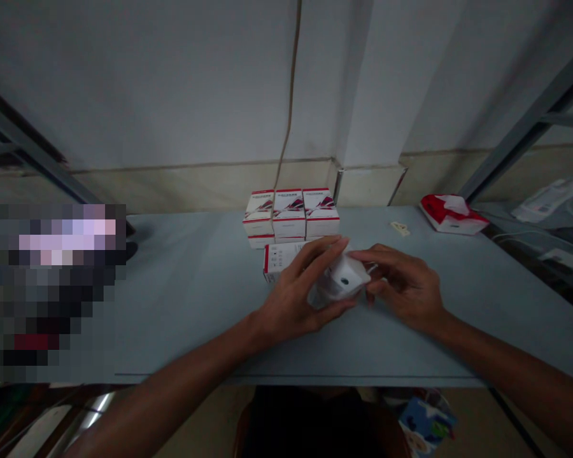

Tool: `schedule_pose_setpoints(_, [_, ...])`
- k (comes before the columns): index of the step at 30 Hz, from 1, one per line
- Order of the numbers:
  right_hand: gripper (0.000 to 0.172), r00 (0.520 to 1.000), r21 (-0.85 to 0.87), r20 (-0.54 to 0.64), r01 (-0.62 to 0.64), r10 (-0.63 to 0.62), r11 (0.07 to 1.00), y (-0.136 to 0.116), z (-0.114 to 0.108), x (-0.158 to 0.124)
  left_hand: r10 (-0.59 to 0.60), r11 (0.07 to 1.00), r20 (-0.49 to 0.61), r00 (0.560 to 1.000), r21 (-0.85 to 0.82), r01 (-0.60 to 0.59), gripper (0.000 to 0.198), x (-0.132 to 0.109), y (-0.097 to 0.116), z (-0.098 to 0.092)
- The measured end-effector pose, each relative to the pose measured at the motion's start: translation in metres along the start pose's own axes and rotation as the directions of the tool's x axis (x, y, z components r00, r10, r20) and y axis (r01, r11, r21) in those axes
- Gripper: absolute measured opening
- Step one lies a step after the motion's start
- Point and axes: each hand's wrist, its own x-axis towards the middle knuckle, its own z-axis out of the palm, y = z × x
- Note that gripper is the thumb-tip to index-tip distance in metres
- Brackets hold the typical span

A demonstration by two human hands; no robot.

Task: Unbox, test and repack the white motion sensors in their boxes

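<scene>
My left hand (305, 289) is curled round a white item (347, 275) with a dark round spot on its face. It seems to sit in thin translucent plastic wrap; its exact kind is not clear. At its right side my right hand (403, 286) has its fingers drawn together, pinching at the item's edge, where a thin pale strip shows. Both hands hold it just above the table. Directly behind my left hand lies a white and red carton (281, 259), partly hidden by the fingers.
Stacked white cartons with red trim (289, 213) stand near the wall. To their right are small pale pieces (400, 228) and a red and white tissue pack (453, 213). A blurred-out area covers the left. Metal frame posts (530, 121) rise at both sides of the table (191, 286).
</scene>
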Motion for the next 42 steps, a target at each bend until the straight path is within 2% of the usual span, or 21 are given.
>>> schedule_pose_setpoints(2, [0.05,0.998,0.051,0.055,0.02,-0.023,0.999,0.002,0.0,-0.001,-0.043,0.999,-0.045,0.998,-0.018,0.042,0.079,0.001,0.001,0.0])
schedule_pose_setpoints(5, [0.065,0.992,0.14,0.125,-0.034,0.017,0.989,0.004,0.002,-0.002,-0.11,0.993,-0.093,0.99,-0.058,0.105,0.068,0.001,0.002,-0.002])
schedule_pose_setpoints(7, [0.056,0.991,0.112,0.132,-0.033,0.018,0.993,0.004,0.002,0.0,-0.129,0.989,-0.101,0.986,-0.089,0.12,0.061,0.002,0.002,-0.003])
schedule_pose_setpoints(10, [0.026,0.994,-0.042,0.083,0.069,-0.066,0.997,0.0,0.001,0.004,-0.094,0.992,-0.095,0.991,-0.092,0.086,0.05,0.002,0.002,-0.002])
schedule_pose_setpoints(11, [0.021,0.994,-0.077,0.069,0.095,-0.09,0.992,-0.001,0.0,0.006,-0.083,0.993,-0.088,0.993,-0.09,0.075,0.047,0.002,0.002,-0.002])
schedule_pose_setpoints(14, [0.019,0.994,-0.064,0.051,0.103,-0.1,0.993,-0.006,-0.003,0.009,-0.069,0.992,-0.066,0.995,-0.111,0.061,0.043,0.003,0.002,-0.003])
schedule_pose_setpoints(19, [0.009,0.996,-0.011,-0.054,0.073,-0.074,0.997,-0.007,-0.007,0.007,-0.04,0.981,-0.043,0.998,-0.189,0.032,0.037,0.005,0.003,-0.007])
schedule_pose_setpoints(21, [0.007,0.996,0.006,-0.076,0.041,-0.04,0.999,-0.007,-0.007,0.007,-0.104,0.956,-0.01,0.995,-0.277,0.097,0.048,0.004,0.002,-0.008])
schedule_pose_setpoints(24, [0.005,0.997,0.086,-0.081,0.011,-0.004,0.996,-0.007,-0.007,0.007,-0.202,0.885,0.096,0.975,-0.409,0.224,0.073,0.002,0.001,-0.007])
schedule_pose_setpoints(26, [0.004,0.997,0.124,-0.071,-0.002,0.011,0.992,-0.007,-0.007,0.008,-0.233,0.863,0.138,0.963,-0.426,0.27,0.072,0.001,0.0,-0.006])
schedule_pose_setpoints(30, [0.003,0.999,0.101,-0.011,-0.031,0.032,0.994,-0.007,-0.006,0.008,-0.315,0.85,0.082,0.946,-0.419,0.319,0.059,0.0,-0.001,-0.006])
schedule_pose_setpoints(32, [0.011,0.998,0.086,0.053,-0.043,0.038,0.995,-0.006,-0.005,0.006,-0.359,0.848,0.043,0.932,-0.402,0.346,0.058,0.0,-0.001,-0.005])
schedule_pose_setpoints(33, [0.024,0.996,0.078,0.087,-0.043,0.036,0.996,-0.005,-0.005,0.005,-0.381,0.85,0.027,0.924,-0.384,0.362,0.057,0.0,-0.001,-0.004])
schedule_pose_setpoints(35, [0.061,0.988,0.029,0.15,-0.029,0.025,0.999,-0.003,-0.003,0.002,-0.412,0.855,-0.012,0.911,-0.352,0.382,0.054,-0.001,-0.001,-0.001])
schedule_pose_setpoints(37, [0.091,0.981,-0.097,0.192,-0.013,0.031,0.995,-0.001,-0.001,0.0,-0.42,0.856,-0.041,0.907,-0.35,0.381,0.054,-0.001,-0.002,0.002])
schedule_pose_setpoints(39, [0.098,0.974,-0.237,0.217,-0.013,0.066,0.971,0.0,0.001,-0.001,-0.414,0.855,-0.081,0.907,-0.376,0.356,0.056,-0.001,-0.004,0.005])
schedule_pose_setpoints(42, [0.083,0.971,-0.296,0.22,-0.022,0.09,0.955,-0.001,0.004,-0.001,-0.391,0.874,-0.128,0.912,-0.364,0.324,0.045,0.0,-0.01,0.004])
